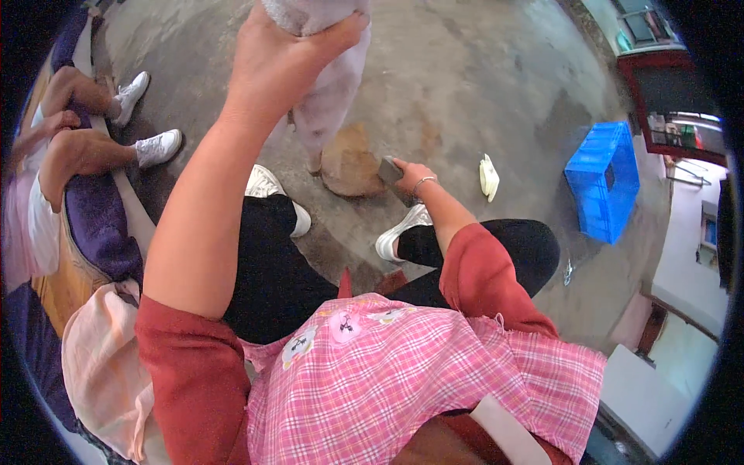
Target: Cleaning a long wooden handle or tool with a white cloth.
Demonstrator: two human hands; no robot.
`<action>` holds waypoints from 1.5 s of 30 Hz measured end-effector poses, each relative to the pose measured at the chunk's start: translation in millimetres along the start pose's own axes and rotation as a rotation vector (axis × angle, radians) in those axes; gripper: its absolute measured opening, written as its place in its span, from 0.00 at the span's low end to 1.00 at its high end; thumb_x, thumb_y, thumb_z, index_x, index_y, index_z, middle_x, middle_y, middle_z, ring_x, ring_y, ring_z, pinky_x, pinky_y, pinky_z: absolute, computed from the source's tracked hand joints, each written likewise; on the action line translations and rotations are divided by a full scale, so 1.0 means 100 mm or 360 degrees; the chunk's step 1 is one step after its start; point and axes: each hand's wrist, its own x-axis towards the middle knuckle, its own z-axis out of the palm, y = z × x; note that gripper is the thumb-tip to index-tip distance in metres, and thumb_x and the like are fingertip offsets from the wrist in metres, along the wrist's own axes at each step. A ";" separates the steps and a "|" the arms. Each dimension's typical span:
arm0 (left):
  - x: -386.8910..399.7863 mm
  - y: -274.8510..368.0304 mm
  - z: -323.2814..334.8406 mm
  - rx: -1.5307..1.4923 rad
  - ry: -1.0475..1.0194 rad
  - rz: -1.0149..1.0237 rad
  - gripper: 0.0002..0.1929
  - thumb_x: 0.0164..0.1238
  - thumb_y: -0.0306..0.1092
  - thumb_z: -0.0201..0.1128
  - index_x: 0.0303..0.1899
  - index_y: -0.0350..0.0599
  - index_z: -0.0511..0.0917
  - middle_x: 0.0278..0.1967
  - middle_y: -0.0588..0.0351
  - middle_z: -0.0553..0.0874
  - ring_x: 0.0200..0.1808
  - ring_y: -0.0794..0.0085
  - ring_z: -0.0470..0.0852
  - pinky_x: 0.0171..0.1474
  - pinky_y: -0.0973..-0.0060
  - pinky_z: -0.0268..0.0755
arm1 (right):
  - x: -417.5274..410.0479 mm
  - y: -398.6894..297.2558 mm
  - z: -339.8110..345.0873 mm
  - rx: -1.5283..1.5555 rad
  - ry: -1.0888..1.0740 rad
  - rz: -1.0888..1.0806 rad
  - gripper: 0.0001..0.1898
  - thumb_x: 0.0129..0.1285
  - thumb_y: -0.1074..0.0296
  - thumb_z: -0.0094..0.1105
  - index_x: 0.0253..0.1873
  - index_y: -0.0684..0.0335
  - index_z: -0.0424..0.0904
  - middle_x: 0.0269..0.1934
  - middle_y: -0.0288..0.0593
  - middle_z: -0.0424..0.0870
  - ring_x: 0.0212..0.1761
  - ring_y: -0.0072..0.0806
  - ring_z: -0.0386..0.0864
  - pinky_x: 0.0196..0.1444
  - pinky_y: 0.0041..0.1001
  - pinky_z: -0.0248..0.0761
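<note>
My left hand (pixel 290 58), arm stretched out, grips a pale, fuzzy thing (pixel 305 17) at the top of the view. Below my thumb, a long whitish, pink-tinged part (pixel 331 96) with blurred darker spots hangs down; I cannot tell what it is. In my right hand (pixel 415 174), with a bracelet at the wrist, is a dark grey flat tool (pixel 390 171), perhaps a blade. Beside that tool, low on the ground, lies a tan rounded piece (pixel 351 165), blurred, perhaps wood. My white shoes (pixel 264 183) stand on both sides of the space before me.
A blue plastic crate (pixel 601 180) rests on the concrete floor (pixel 511 99) at the right. Nearer is a pale yellow folded thing (pixel 488 177). At the left a person (pixel 87 151) in white shoes sits by purple cloth (pixel 102 224). A peach cloth (pixel 107 360) lies beside me.
</note>
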 end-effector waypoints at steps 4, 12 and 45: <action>-0.06 -0.05 0.02 0.0166 -0.0046 0.0239 0.28 0.47 0.34 0.69 0.50 0.37 0.68 0.44 0.52 0.77 0.46 0.68 0.76 0.47 0.72 0.69 | -0.09 0.08 0.10 0.0075 0.0110 0.0193 0.33 0.49 0.58 0.57 0.63 0.38 0.58 0.52 0.50 0.74 0.53 0.42 0.73 0.53 0.37 0.67; -0.16 -0.19 0.04 0.0318 -0.0256 0.0273 0.22 0.45 0.40 0.71 0.41 0.37 0.76 0.38 0.53 0.82 0.41 0.68 0.80 0.45 0.72 0.71 | -0.02 0.23 0.43 0.0406 0.0270 0.0294 0.37 0.50 0.56 0.58 0.65 0.49 0.52 0.51 0.53 0.74 0.54 0.45 0.72 0.54 0.38 0.66; -0.24 0.00 -0.08 0.0277 -0.0236 0.0502 0.36 0.39 0.37 0.69 0.55 0.44 0.65 0.45 0.47 0.79 0.48 0.57 0.78 0.50 0.68 0.69 | 0.26 0.14 0.93 0.0179 0.0146 0.0000 0.34 0.42 0.61 0.65 0.58 0.58 0.65 0.48 0.54 0.76 0.51 0.44 0.74 0.52 0.36 0.68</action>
